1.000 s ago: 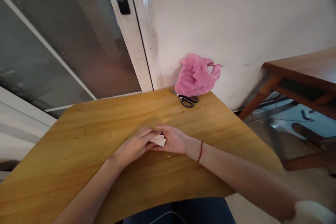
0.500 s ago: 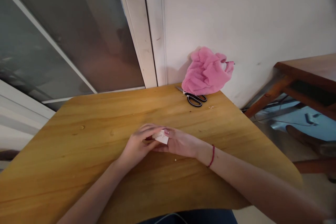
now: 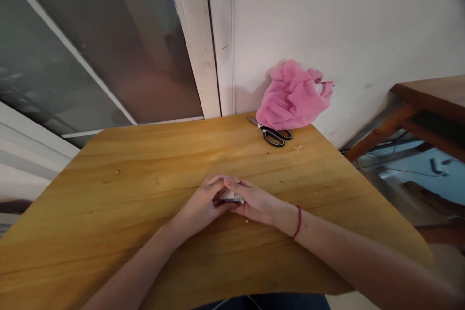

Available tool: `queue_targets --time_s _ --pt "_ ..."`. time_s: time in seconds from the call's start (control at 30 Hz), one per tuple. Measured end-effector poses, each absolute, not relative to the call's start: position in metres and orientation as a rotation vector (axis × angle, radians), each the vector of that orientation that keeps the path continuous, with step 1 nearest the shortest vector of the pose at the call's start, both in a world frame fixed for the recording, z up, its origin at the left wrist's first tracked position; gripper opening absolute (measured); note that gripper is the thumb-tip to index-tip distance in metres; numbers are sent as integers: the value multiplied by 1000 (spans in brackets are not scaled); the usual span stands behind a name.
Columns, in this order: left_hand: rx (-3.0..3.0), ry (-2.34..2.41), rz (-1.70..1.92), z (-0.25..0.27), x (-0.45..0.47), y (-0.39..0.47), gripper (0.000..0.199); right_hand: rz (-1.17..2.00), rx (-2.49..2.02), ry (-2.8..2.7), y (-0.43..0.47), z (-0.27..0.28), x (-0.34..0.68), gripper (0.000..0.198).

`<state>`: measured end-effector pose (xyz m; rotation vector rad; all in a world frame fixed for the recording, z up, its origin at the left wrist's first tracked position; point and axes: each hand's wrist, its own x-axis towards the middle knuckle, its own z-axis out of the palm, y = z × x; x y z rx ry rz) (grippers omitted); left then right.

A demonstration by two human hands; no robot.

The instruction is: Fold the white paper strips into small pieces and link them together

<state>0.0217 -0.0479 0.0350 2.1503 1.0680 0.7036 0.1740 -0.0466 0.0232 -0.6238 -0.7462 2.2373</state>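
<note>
Close together over the near middle of the table, both of my hands are closed around a small white flat-faced object [image 3: 229, 195]. It has a greyish lower edge, and its exact kind cannot be made out. My left hand [image 3: 203, 206] grips it from the left, thumb below and fingers curled over the far side. From the right, my right hand [image 3: 258, 203], with a red cord bracelet at the wrist, holds it with the thumb along the top. Fingers hide much of the object.
Black-handled scissors [image 3: 274, 135] lie at the wooden table's [image 3: 174, 155] far edge, partly under a bunched pink cloth [image 3: 294, 99] against the wall. A small yellowish bit [image 3: 116, 172] lies to the left. A glass-panelled door [image 3: 145, 48] stands behind; another wooden table [image 3: 428, 92] is at right.
The white object has turned in my hands: its broad face showed before, now a narrower face with a greyish edge. My right thumb has moved over its top. The view has shifted slightly.
</note>
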Motion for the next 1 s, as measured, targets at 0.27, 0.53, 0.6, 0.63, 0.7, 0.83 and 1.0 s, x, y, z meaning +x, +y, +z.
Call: queue_targets --time_s 0.27,0.53,0.6,0.63,0.7,0.83,1.0 --pt "2156 1130 712 29 20 -48 36 2291 -589 -656 -45 22 177 15" --pt "2098 1211 778 31 17 -46 29 2470 -431 -421 -36 19 181 24" --pt "2134 1155 750 31 18 -47 31 2477 -431 -397 -36 19 181 25" --pt "2166 1116 730 30 18 -48 32 2483 -450 -390 -37 19 181 27" --pt "2250 1044 712 29 18 -49 35 2488 -498 -384 -37 20 181 28" --pt "2362 978 714 25 16 -51 38 2482 -526 -388 -38 19 182 24" --pt "2385 912 606 25 16 -54 36 2508 -547 -379 -39 18 183 21"
